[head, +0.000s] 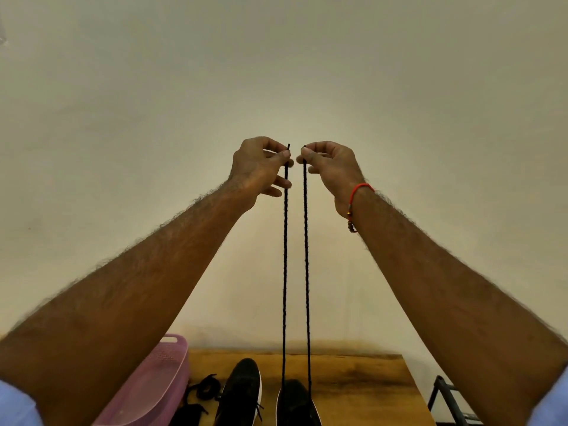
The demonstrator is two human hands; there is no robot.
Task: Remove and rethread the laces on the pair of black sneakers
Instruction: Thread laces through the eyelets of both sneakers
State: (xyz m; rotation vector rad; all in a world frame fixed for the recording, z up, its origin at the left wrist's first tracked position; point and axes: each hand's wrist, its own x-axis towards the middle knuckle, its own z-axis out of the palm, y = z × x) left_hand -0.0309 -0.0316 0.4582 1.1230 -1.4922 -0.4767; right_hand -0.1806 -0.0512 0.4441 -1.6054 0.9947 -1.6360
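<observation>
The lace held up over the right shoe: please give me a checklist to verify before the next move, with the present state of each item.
1. Left hand pinches one lace end: ok.
2. Right hand pinches the other end: ok.
3. Both tips level, strands even: ok.
4. Strands apart, not crossed: ok.
5. Lace seated in the right shoe eyelets: cannot tell.
6. Left shoe laced fully: cannot tell; a loose lace lies beside it.

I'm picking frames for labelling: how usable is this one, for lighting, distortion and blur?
Head view: dim, warm light; wide-angle stretch swells the forearms at the bottom corners; lace strands and both hands stay sharp; the sneakers are dark, cut by the bottom edge.
</observation>
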